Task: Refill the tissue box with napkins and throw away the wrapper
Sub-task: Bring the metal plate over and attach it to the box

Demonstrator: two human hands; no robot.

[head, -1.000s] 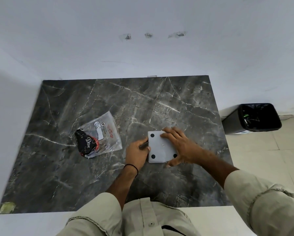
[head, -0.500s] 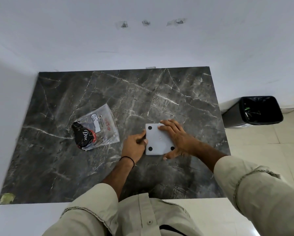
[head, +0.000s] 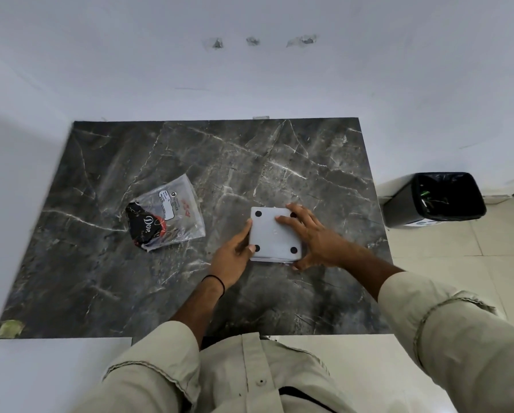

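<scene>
A square grey tissue box [head: 272, 238] lies upside down on the dark marble table [head: 130, 278], its flat base with black round feet facing up. My left hand [head: 233, 257] grips its left edge, thumb on the base near the lower left foot. My right hand [head: 315, 236] lies flat on the base, fingers spread over the upper right foot, thumb hooked at the lower right corner. An empty clear plastic wrapper [head: 167, 214] with a black and red label lies flat to the left of the box, apart from both hands. No napkins show.
A black bin [head: 437, 201] with a black liner stands on the tiled floor to the right of the table. White walls close the table at the back and left. A small green patch [head: 10, 328] marks the table's near left corner.
Both hands stay on the upturned box. My left hand has shifted from the side onto the box's left edge, with the thumb now on the base.
</scene>
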